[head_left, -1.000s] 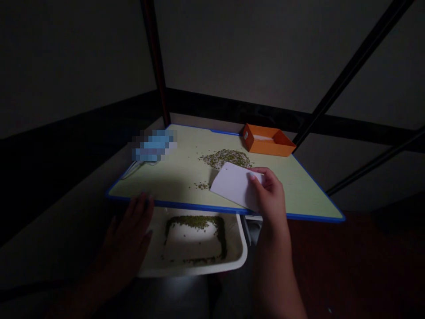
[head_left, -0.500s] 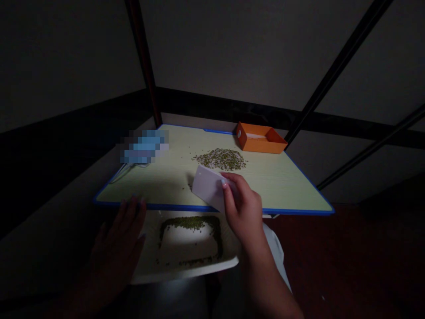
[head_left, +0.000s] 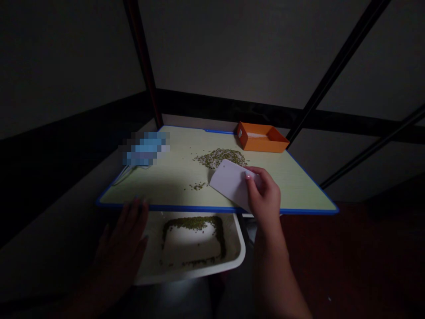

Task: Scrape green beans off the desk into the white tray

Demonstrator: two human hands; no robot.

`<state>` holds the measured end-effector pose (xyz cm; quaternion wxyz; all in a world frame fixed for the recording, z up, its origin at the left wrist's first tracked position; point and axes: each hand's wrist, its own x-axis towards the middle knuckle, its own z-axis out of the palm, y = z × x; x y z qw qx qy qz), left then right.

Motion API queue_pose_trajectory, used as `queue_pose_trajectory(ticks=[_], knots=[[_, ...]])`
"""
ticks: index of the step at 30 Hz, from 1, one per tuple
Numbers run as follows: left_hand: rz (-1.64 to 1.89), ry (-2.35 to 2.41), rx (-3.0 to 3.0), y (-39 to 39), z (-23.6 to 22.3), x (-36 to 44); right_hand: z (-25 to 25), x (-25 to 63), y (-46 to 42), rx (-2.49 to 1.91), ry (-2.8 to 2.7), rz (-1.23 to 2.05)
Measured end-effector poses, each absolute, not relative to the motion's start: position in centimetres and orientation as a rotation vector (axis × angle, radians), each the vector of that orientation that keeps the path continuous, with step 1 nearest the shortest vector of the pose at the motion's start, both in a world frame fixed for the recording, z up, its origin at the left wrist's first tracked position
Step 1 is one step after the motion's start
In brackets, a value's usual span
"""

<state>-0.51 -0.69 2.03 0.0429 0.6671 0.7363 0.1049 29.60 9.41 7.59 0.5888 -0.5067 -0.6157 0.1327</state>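
Note:
My right hand [head_left: 267, 192] grips a flat white scraper [head_left: 229, 180] between thumb and fingers, tilted over the table near its front edge. Behind the scraper lies a pile of small green beans mixed with whitish bits [head_left: 221, 157]. A little cluster of beans [head_left: 198, 186] sits left of the scraper. My left hand [head_left: 124, 237] is dim, its fingers stretched out flat against the left side of a white basin [head_left: 241, 252] under the table edge. Green beans [head_left: 191, 223] line the basin's far and right sides, with a few along its near side.
The pale table [head_left: 288, 186] has a blue rim. An orange open box [head_left: 265, 142] with something whitish inside stands at the back right. A blurred-out blue object [head_left: 146, 148] with a cable [head_left: 121, 176] lies at the left. Walls rise behind and to the left.
My right hand has moved right with the scraper, revealing the small bean cluster and the basin's right rim. My left hand stays by the basin.

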Motion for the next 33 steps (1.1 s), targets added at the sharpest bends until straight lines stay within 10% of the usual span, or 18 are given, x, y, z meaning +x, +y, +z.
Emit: queue_pose_trajectory(ticks=[33], knots=[[0.317,2.275,2.107,-0.9,1.5,-0.7,6.6,27.2,11.0,-1.112,-1.421,0.56]])
